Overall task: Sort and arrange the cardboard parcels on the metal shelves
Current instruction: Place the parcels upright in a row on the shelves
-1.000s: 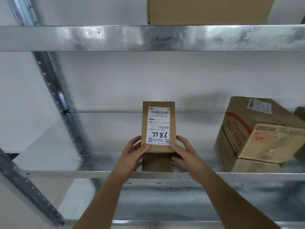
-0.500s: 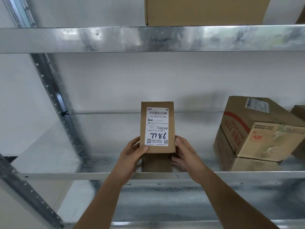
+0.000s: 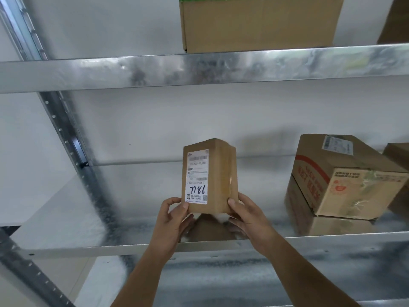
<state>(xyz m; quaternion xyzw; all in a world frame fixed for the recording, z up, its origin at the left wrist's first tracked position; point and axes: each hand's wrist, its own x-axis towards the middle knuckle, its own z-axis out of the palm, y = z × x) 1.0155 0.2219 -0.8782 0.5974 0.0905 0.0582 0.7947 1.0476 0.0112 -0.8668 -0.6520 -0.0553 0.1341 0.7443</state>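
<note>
- The small parcel [image 3: 210, 176] stands upright over the middle shelf [image 3: 66, 222], near its front lip, in the open stretch to the left. Its long axis runs straight up and down, and its white label [image 3: 197, 176], handwritten 7786, faces out towards the person.
- Whether its base touches the metal I cannot tell: the bottom edge sits just above a dim brown reflection, so it may be resting there or held barely clear.
- Both hands take it low down, so nearly the whole parcel rises above the grip. The left hand [image 3: 174, 214] pinches the bottom left corner with its thumb on the label face. The right hand [image 3: 245, 214] clamps the bottom right corner, thumb on the plain side face, fingers tucked behind.
- The parcel is turned a little, showing the label face and the right side at once. Neither hand is clearly nearer, since they flank it evenly.
- I judge that the coming move turns on this low hold: a tall, narrow parcel gripped at its foot tips easily, so it wants squaring and setting flat before the fingers let go.
- Count of parcels in sight: four. One is in the hands, and one printed box [image 3: 345, 180] sits tilted on the same shelf well to the right. One brown box [image 3: 398, 156] behind it is cut by the frame edge, and one large box [image 3: 259, 23] stands on the upper shelf [image 3: 132, 72].
- Two hands, two shelves carrying parcels, and another metal surface showing below.
</note>
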